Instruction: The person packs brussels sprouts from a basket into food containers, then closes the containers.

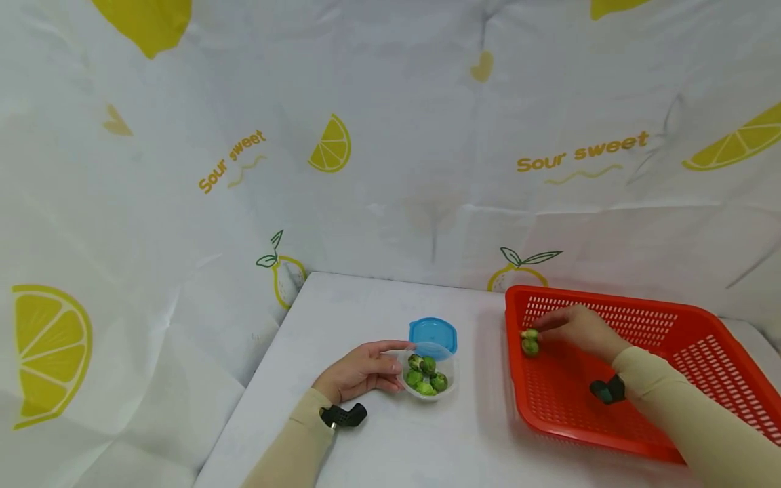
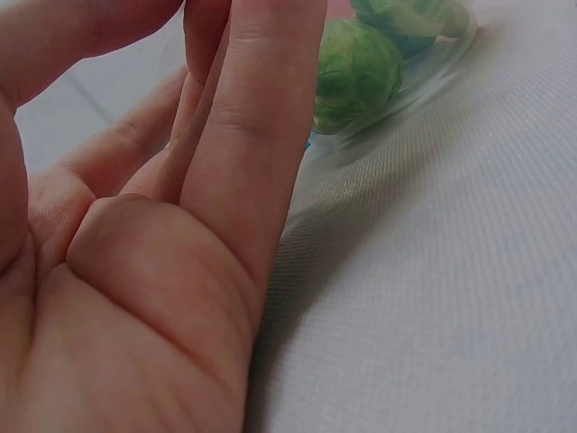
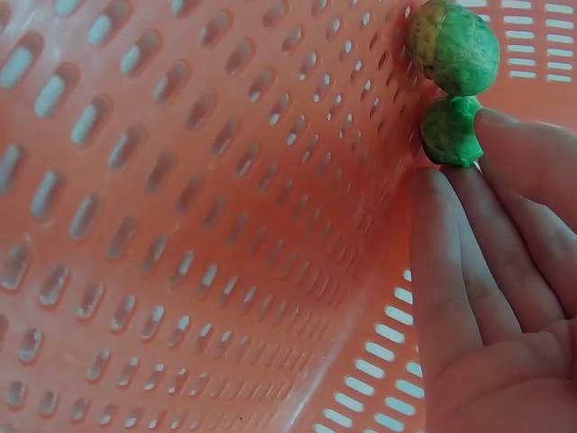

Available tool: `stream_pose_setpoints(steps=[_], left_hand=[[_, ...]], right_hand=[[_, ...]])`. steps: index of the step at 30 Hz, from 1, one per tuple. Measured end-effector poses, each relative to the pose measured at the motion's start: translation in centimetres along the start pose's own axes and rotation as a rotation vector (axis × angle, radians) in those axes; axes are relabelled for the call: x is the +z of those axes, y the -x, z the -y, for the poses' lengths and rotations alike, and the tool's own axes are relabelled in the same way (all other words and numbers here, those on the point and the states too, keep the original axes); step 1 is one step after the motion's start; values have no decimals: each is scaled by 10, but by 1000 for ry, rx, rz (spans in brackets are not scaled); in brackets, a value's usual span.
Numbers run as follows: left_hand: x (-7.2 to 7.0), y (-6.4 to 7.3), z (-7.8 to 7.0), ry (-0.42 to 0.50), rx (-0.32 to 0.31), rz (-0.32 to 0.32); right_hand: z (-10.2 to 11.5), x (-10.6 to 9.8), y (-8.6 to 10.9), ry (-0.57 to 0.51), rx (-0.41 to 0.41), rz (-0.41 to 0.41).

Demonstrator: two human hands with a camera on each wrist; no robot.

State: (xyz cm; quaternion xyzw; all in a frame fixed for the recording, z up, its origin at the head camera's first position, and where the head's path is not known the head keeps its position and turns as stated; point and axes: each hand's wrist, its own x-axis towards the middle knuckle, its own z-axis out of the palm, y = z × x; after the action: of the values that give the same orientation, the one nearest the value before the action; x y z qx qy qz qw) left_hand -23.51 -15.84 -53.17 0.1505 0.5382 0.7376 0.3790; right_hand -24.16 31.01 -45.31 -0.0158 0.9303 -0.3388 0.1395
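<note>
On the white table stands a small clear plastic bowl [image 1: 452, 379] with several green Brussels sprouts [image 1: 425, 373] in it. My left hand [image 1: 365, 369] holds the bowl at its left side, thumb by the rim. The left wrist view shows mostly palm and fingers, with sprouts [image 2: 359, 77] seen through the bowl wall beyond them. Inside the red plastic basket [image 1: 518, 393], my right hand [image 1: 582, 331] pinches a Brussels sprout [image 3: 451, 133] between thumb and fingers. Against that sprout, close to the basket's left wall, lies another sprout [image 3: 455, 47].
Just behind the bowl lies a blue plastic lid [image 1: 432, 331]. The perforated basket takes up the right side of the table [image 1: 470, 440]. A white cloth with lemon prints [image 1: 427, 149] hangs behind and on the left.
</note>
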Motion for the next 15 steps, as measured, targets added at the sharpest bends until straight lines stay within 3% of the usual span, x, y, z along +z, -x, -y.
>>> stream_pose_setpoints(steps=[15], left_hand=[[-1, 0, 0, 1, 0, 17]], right_hand=[[5, 7, 3, 52, -9, -75]])
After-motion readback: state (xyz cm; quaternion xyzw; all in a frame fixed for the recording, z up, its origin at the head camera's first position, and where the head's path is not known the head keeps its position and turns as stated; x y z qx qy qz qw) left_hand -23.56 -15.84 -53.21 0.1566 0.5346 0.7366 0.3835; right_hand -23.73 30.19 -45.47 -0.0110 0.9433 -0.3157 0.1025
